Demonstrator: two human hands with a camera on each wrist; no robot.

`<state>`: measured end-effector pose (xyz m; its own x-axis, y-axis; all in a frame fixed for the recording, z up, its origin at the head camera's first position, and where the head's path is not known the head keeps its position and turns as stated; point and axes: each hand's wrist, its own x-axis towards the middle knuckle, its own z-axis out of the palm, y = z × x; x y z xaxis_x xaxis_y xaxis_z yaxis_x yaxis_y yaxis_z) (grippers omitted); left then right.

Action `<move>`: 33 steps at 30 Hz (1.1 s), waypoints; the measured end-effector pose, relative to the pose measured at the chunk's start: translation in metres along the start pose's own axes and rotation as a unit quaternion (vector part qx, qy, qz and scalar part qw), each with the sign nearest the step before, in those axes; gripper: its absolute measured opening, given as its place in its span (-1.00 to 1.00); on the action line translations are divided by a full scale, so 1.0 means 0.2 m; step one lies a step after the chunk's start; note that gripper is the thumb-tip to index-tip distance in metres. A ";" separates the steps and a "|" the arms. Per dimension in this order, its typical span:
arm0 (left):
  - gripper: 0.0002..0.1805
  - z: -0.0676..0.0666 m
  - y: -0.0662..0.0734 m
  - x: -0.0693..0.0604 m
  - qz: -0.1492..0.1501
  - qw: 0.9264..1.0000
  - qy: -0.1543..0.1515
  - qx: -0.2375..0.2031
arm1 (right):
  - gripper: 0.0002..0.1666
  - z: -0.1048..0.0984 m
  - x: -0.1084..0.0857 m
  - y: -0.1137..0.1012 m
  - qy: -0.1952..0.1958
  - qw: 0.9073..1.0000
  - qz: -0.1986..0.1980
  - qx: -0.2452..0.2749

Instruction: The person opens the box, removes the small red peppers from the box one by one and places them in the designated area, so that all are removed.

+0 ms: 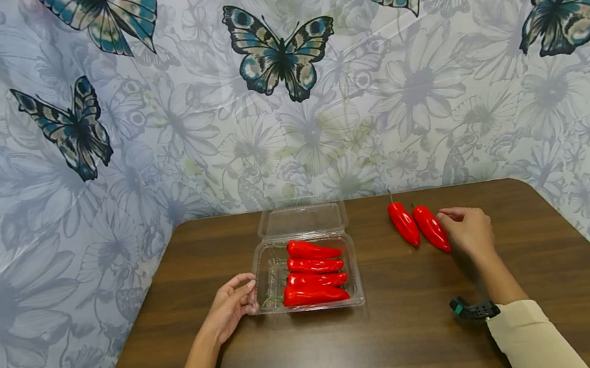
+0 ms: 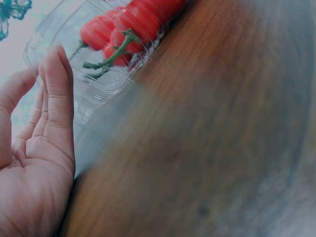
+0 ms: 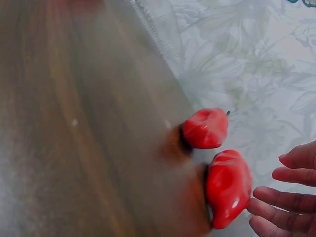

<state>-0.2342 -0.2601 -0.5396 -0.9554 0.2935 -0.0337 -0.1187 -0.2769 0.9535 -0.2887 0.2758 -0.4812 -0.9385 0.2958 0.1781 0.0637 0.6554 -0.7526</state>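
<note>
4 red peppers [image 1: 315, 265] lie side by side, stacked up in a row from near to far, in a clear plastic container [image 1: 352, 266], their green stems [image 2: 118, 53] towards its left side. The lid [image 1: 302, 219] is swung back behind the tray, towards the wall [image 1: 281, 140] (flowers and butterflies all over it). The left hand [image 1: 228, 307] is at the container's left rim, fingers nearly straight and touching the plastic; I cannot tell how firmly they bear on it.

2 more peppers lie on the table [image 1: 408, 322], right of the container and well apart from it, stem ends away from the person: a farther-left pepper [image 1: 404, 225] and a right-hand pepper [image 1: 431, 229] just beside it. The right hand [image 1: 470, 233] is next to the right-hand pepper, fingers loosely bent and spread, holding nothing; whether a fingertip touches the skin is hard to tell. Both wrists carry black straps [image 1: 474, 310] below cream sleeves [image 1: 529, 337].
</note>
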 end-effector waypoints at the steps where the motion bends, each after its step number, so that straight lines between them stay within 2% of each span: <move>1: -0.87 0.00 0.00 0.00 0.000 1.000 0.000 0.000 | -0.56 -0.01 0.00 -0.01 0.002 1.000 0.001 0.003; 3: -0.87 0.00 0.00 0.00 0.000 1.000 0.000 -0.001 | -0.56 -0.02 0.00 -0.03 0.010 1.000 -0.009 0.003; 7: -0.87 0.00 0.00 0.00 -0.001 1.000 0.003 -0.002 | -0.63 -0.04 -0.01 -0.08 0.029 0.998 -0.062 -0.001; 11: -0.83 0.00 0.00 0.00 0.000 1.000 0.002 -0.002 | -0.64 -0.05 -0.03 -0.13 0.027 0.995 -0.095 0.008; 19: -0.73 -0.01 -0.01 0.01 0.002 1.000 -0.004 -0.002 | -0.63 -0.05 -0.09 -0.29 -0.002 0.991 -0.127 0.030; 27: -0.73 0.00 -0.01 0.01 0.002 1.000 -0.010 -0.005 | -0.68 -0.02 -0.17 -0.42 -0.026 0.983 -0.178 0.039; 33: -0.70 0.00 0.00 0.00 0.004 1.000 -0.010 -0.006 | -0.68 0.03 -0.26 -0.53 -0.079 0.971 -0.208 0.082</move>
<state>-0.2352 -0.2604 -0.5402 -0.9508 0.3091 -0.0207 -0.1150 -0.2903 0.9500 -0.2496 0.1870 -0.4154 -0.9125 -0.0900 0.3990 -0.3752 0.5725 -0.7290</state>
